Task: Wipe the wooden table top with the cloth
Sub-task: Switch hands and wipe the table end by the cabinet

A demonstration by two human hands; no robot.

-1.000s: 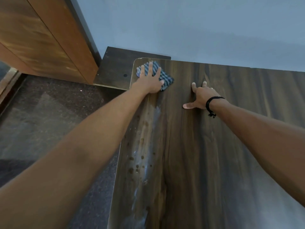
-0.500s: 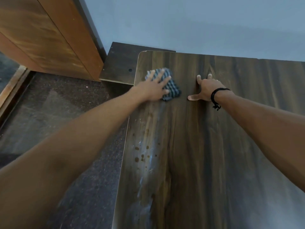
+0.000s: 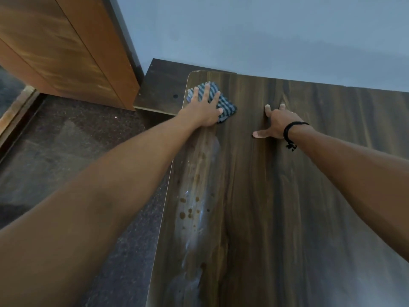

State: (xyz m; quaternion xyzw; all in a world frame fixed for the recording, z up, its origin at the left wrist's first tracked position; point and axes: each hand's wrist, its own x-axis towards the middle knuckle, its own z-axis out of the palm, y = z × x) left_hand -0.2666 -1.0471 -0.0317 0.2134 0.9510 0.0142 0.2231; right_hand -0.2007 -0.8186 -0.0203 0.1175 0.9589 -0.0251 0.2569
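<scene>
- At the far left corner of the counter (image 3: 298, 207), we find the cloth (image 3: 229, 108), a blue-and-white striped rag lying bunched on the wood close to the left edge.
- Our left hand (image 3: 203, 110) lies spread over it, fingers straight and fanned, palm pressing down; nothing curls round the fabric, so pressure alone holds it.
- Our right hand (image 3: 278, 122) is planted on bare wood to the right of the cloth, apart from it, thumb splayed, fingertips down, grasping nothing; we judge it a brace for the reach.
- We expect the cloth to be light, soft and limp: pushed from one edge it will fold or roll, so the best hold is a flat palm over its middle.
- We cannot tell whether it is damp; a pale smear (image 3: 194, 240) runs along the left edge, nearer to us.
- Brown spots (image 3: 188, 214) sit in that smear and look not yet wiped.
- We judge the counter smooth and hard, so the cloth should slide easily; firm downward pressure is what will lift the spots.
- So close to the left edge the cloth could slip off onto the floor (image 3: 66, 162), so we would keep the palm inboard.
</scene>
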